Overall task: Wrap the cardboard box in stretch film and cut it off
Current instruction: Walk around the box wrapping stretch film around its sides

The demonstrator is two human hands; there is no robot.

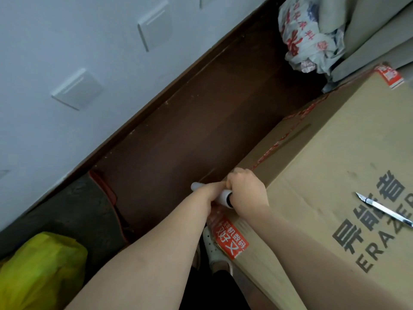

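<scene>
the cardboard box (330, 175) stands on the dark wooden floor (190, 121) at the right of the view, its printed top facing up and its near left corner right under both hands. the stretch film roll (223, 196), a pale tube, is held against that corner with its long axis running roughly level, from a grey end that pokes out at the left to the open dark core at the right. the left hand (206, 193) reaches in along the roll from the left; its fingers seem curled round the tube, though the wrist hides most of them. the right hand (244, 191) grips the right end, its fingers (237, 175) folded over the top of the roll and knuckles toward the box edge. both hands are about equally near, each holding one end.

thin glossy creases on the box's near side below the red label (230, 239) suggest film already lies there, so the wrapping looks to be under way rather than finished. the next pass, i judge, depends on carrying the roll on around the corner along the box's left side, away from the person, keeping its axis parallel to the wall of the box.

a craft knife (383, 209) lies loose on the box top, well to the right of the hands, blade pointing up-left; the right hand is the nearer one for the cut.
</scene>
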